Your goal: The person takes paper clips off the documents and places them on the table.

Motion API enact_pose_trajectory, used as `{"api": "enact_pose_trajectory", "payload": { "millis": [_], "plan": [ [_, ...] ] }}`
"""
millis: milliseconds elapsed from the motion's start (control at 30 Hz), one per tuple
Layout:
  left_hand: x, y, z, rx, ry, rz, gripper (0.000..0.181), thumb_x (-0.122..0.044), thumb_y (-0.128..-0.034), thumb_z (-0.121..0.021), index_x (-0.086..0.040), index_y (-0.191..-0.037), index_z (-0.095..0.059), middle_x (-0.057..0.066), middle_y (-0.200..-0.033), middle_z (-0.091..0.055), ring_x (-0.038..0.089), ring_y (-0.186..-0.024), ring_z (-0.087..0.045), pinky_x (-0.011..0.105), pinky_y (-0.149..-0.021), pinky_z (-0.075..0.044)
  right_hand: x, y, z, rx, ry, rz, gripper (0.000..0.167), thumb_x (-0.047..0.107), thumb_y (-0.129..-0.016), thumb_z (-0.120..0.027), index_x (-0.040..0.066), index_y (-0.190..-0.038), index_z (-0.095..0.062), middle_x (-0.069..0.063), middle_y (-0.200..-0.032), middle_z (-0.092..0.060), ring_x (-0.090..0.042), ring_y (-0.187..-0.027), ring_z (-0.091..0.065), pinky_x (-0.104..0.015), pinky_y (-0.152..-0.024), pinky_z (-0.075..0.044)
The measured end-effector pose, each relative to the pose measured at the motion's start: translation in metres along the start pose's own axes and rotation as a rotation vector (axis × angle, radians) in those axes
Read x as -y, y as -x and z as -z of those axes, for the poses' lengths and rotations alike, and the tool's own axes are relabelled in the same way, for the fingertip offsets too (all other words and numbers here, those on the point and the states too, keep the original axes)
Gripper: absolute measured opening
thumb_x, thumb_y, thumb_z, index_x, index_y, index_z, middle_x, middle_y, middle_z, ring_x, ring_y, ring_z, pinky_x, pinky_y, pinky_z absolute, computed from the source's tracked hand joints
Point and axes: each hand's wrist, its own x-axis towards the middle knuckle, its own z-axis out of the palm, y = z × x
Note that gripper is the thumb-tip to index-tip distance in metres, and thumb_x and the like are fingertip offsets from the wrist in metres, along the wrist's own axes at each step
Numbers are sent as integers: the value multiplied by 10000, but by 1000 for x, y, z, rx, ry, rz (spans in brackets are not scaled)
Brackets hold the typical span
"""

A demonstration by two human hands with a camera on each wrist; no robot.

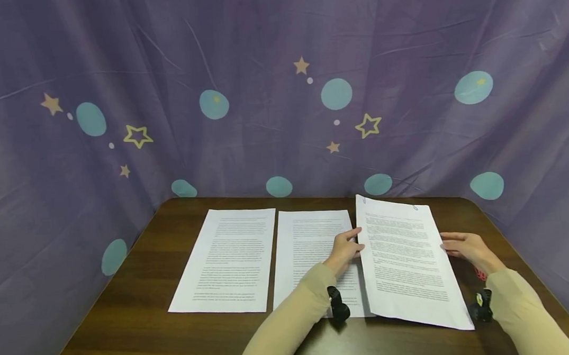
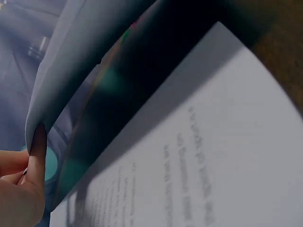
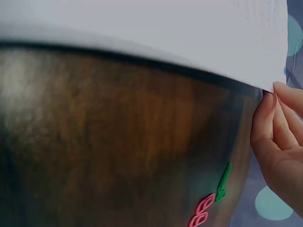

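Printed sheets (image 1: 404, 257) with blue paper clips at both top corners are held raised and slightly tilted above the right side of the table. My left hand (image 1: 343, 251) pinches their left edge; the left wrist view shows its thumb and fingers on the lifted paper (image 2: 71, 61). At the right edge, my right hand (image 1: 469, 250) pinches the paper between thumb and fingers, clearest in the right wrist view. Partly covered by the held sheets and my left arm, a middle printed sheet (image 1: 311, 240) lies on the table.
Another printed sheet (image 1: 231, 259) lies flat at the left of the wooden table (image 1: 141, 289). Near my right wrist are a red paper clip (image 3: 204, 204) and a green paper clip (image 3: 223, 184). A purple patterned curtain (image 1: 263, 131) hangs behind the table.
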Motion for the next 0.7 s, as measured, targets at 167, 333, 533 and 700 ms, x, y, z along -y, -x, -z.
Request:
{"api": "enact_pose_trajectory", "payload": {
  "millis": [167,333,533,700],
  "plan": [
    [-4,0,9,12,49,-11,455,148,-753,-524,-12,-1178,-550,180,-1272,-451,163,-762,-609,272,-638,-525,13,2,-5,5,14,22,628,215,-837,-607,-163,-1259,-336,-133,-1011,-611,-86,-781,-610,-282,-701,-515],
    [-11,7,20,-1,37,-50,410,112,-774,-531,1,-1168,-553,186,-1235,-476,170,-770,-614,282,-642,-526,9,-7,-11,-1,-69,25,715,271,-786,-665,-139,-1270,-335,-33,-913,-630,-139,-765,-624,-321,-682,-524],
    [-22,14,33,-45,-23,-105,380,101,-772,-540,11,-1140,-571,164,-1133,-524,95,-602,-578,228,-540,-511,32,1,-23,-2,-85,68,595,169,-837,-608,-178,-1238,-339,-1,-868,-629,-123,-725,-623,-307,-654,-527],
    [-23,18,47,-80,-87,-143,346,75,-774,-566,-3,-1110,-597,135,-1034,-557,69,-608,-536,200,-487,-480,43,6,-34,-5,-113,90,557,124,-850,-587,-183,-1239,-332,4,-867,-635,-116,-709,-624,-302,-645,-528]
  ]
}}
